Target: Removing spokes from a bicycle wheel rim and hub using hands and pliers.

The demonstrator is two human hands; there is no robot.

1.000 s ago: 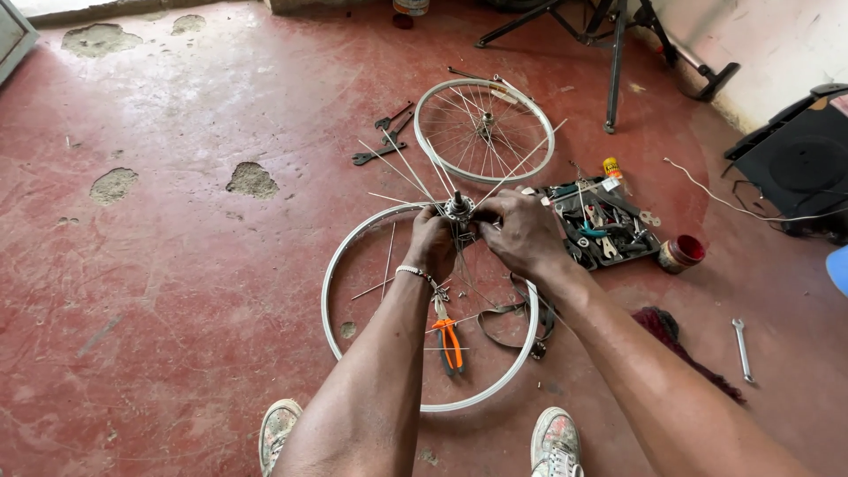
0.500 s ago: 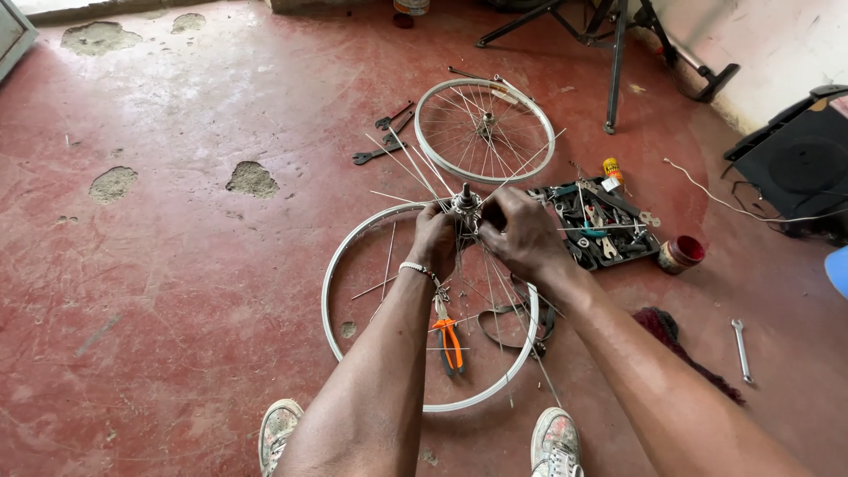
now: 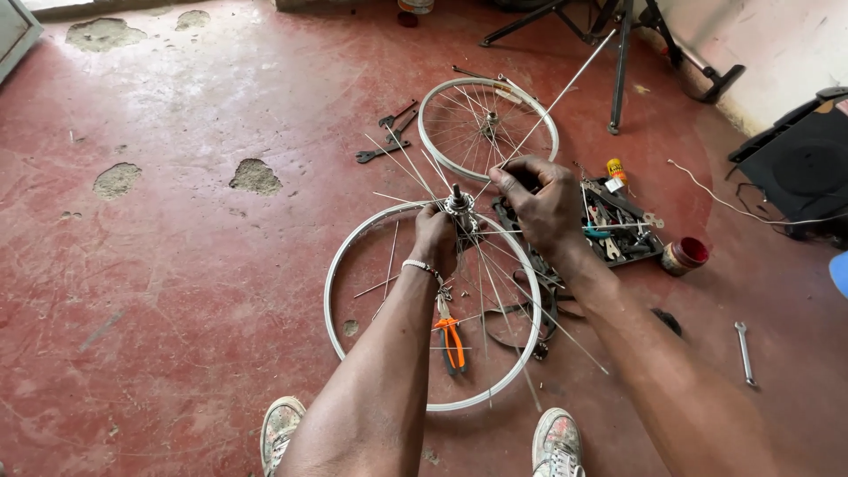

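While the person stands over the work, each line below takes one part of it.

Left hand: the left hand [image 3: 435,240] is closed round the wheel hub [image 3: 458,205], holding it up off the floor with loose spokes [image 3: 495,291] fanning out of it.
Right hand: the right hand [image 3: 541,201] sits just beside the hub, its fingertips [image 3: 500,179] pinched together on one long spoke [image 3: 565,88] that slants up and away.
Below the hands: a bare silver rim [image 3: 340,265] lies flat on the red floor [image 3: 177,265], with orange-handled pliers [image 3: 452,340] inside its ring.
Beyond the hands: a second, laced wheel [image 3: 488,128] lies farther off; a tray of tools [image 3: 618,231] and a small red tin [image 3: 685,254] sit to the right.
Doing it well: judging by the grip, the hub should be kept steady and the pinched spoke fed straight through its flange hole, without bending it or tangling its neighbours.
Change from earlier: compared with a second ago, the right hand has lifted slightly away from the hub, drawing the long spoke out; the left hand's hold looks unchanged.
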